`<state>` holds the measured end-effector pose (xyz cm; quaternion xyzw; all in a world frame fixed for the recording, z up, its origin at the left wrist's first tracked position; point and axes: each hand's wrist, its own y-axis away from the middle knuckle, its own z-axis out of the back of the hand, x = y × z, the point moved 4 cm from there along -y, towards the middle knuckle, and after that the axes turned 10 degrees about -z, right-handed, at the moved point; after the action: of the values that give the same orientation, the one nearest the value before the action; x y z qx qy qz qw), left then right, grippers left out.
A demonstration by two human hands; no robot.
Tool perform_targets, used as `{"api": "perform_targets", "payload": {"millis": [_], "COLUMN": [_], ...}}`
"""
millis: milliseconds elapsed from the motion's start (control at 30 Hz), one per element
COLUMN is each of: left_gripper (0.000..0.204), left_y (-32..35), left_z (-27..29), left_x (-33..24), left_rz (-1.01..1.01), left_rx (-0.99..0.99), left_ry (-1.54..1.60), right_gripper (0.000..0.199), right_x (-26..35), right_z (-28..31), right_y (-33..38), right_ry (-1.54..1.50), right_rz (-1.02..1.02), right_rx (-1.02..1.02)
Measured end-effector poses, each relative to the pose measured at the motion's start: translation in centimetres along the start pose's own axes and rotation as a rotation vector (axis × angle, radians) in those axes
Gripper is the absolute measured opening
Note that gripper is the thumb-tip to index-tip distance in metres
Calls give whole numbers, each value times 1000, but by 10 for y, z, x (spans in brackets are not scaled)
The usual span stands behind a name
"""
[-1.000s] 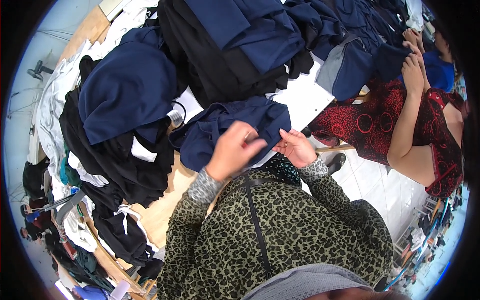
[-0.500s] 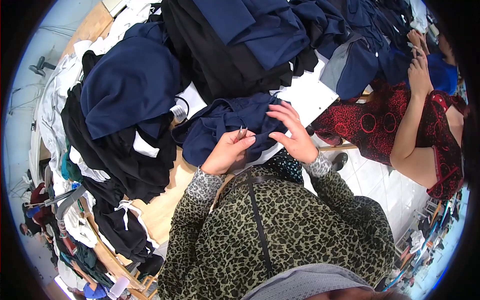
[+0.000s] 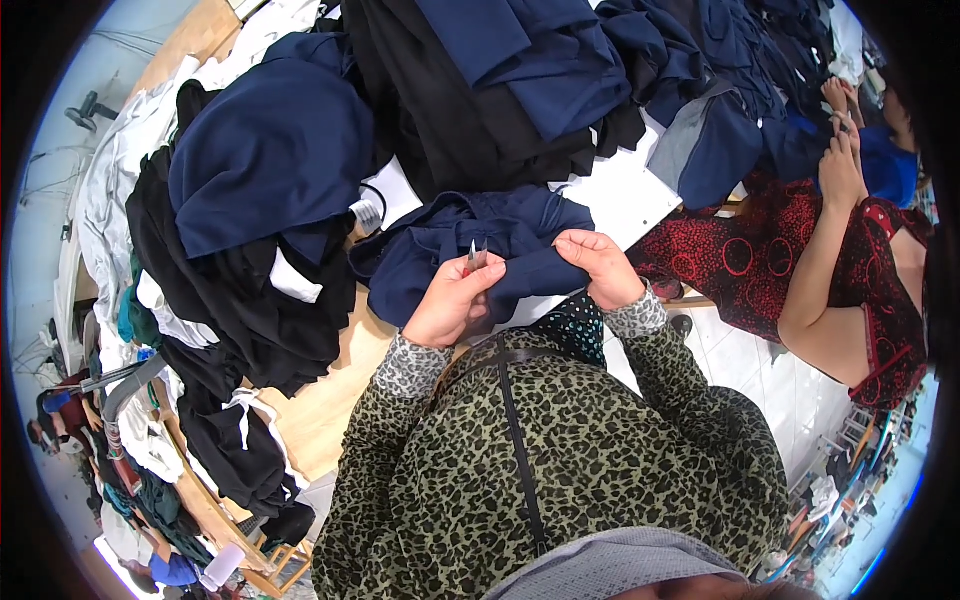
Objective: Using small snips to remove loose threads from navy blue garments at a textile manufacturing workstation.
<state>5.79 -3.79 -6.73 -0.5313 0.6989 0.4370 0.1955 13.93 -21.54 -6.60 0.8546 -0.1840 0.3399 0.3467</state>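
A navy garment (image 3: 455,225) lies bunched at the table's near edge. My left hand (image 3: 452,302) is closed around small thread snips (image 3: 475,258), their metal blades pointing up between thumb and fingers. The same hand pinches one end of a stretch of the garment's edge. At the other end, my right hand (image 3: 603,268) grips the cloth between thumb and fingers. Between the two hands the fabric strip is drawn fairly straight. Part of the snips' handle is hidden in my left hand.
Piles of navy and black clothes (image 3: 270,150) cover the wooden table (image 3: 345,360) to the left and ahead. White paper (image 3: 630,190) lies beyond my right hand. At the right sits a co-worker in a red-and-black patterned garment (image 3: 740,250), hands raised over navy cloth.
My right hand has gone from spread fingers to a pinch on the garment's edge. The cloth between my hands is now pulled straighter, and the snips show more upright.
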Motion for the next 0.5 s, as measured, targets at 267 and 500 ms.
{"api": "perform_targets", "payload": {"millis": [267,500], "left_gripper": [12,19], "left_y": [9,-10], "left_z": [-8,2], "left_x": [-22,-59], "left_rz": [-253,-794], "left_rx": [275,34], "left_ry": [-612,-1285], "right_gripper": [16,19], "right_x": [15,1], "right_z": [3,-4], "right_y": [18,27], "right_ry": [771,1247], "right_rz": [103,377], "right_rx": [70,-137]}}
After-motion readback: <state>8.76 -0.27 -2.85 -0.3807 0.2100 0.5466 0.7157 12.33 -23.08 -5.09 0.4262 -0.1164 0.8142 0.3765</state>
